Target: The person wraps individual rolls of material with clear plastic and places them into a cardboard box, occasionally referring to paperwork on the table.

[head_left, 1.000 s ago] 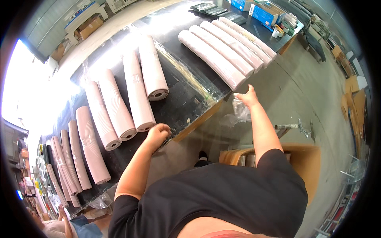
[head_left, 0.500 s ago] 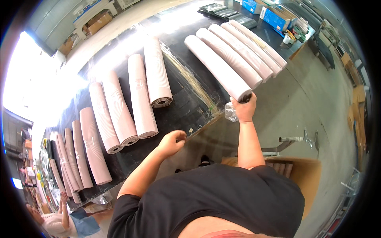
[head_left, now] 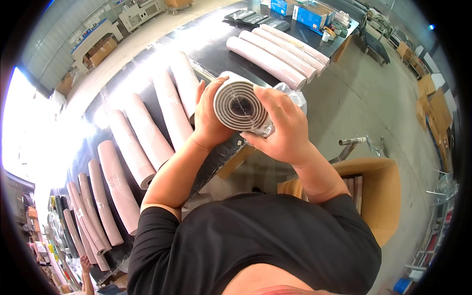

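Observation:
A rolled pink mat [head_left: 241, 105] is tilted up between my hands, its spiral end and dark hollow core turned toward me. My left hand [head_left: 211, 115] wraps the roll's left side. Around the right rim curl the fingers and thumb of my right hand [head_left: 287, 125]. Crinkled clear plastic film [head_left: 296, 98] hangs at the roll's right side, partly behind that hand. Behind the left wrist, a pink rolled mat [head_left: 169, 105] lies on the dark table [head_left: 223, 51]. The far end of the held roll is hidden.
Several more pink rolls [head_left: 123, 187] lie along the table's left side, and another group [head_left: 268, 64] at the far right. An open cardboard box [head_left: 383, 196] with rolls inside stands near my right side. Blue boxes [head_left: 309, 17] sit at the back. Another person's hand [head_left: 85, 264] shows lower left.
The nearest roll of the right group has been lifted off the table and brought to the middle, end up. My left hand, empty before, now grips it too.

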Motion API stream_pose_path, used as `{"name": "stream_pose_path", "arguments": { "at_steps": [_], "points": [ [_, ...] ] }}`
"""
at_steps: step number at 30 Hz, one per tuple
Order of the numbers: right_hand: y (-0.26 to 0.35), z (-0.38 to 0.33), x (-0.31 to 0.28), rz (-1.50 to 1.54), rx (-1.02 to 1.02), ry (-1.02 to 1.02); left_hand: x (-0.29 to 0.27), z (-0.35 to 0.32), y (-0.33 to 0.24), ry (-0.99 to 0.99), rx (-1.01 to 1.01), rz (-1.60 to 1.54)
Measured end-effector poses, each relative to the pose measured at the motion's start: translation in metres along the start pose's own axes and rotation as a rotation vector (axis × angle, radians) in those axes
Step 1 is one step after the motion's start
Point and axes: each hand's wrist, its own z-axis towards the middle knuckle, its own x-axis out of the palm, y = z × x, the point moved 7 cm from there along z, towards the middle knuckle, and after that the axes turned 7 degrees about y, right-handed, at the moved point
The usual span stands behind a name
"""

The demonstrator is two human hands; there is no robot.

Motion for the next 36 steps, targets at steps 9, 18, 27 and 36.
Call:
{"name": "stream_pose_path", "arguments": {
  "at_steps": [9,18,27,36],
  "points": [
    [0.078,0.071,-0.062,0.062,-0.476,-0.026,-0.125,0.021,-0.062,0.117,-0.078,-0.495],
    [0.087,0.122,-0.039,0.281,-0.642,0.111,-0.154,0.007,-0.029,0.074,-0.125,-0.763],
    [0.094,0.139,-0.026,0.225,-0.747,0.149,-0.166,0.000,-0.016,0.154,-0.216,-0.541],
    [0.096,0.165,-0.039,0.222,-0.787,0.472,-0.215,0.009,-0.047,-0.248,0.068,-0.263]
  ]
}}
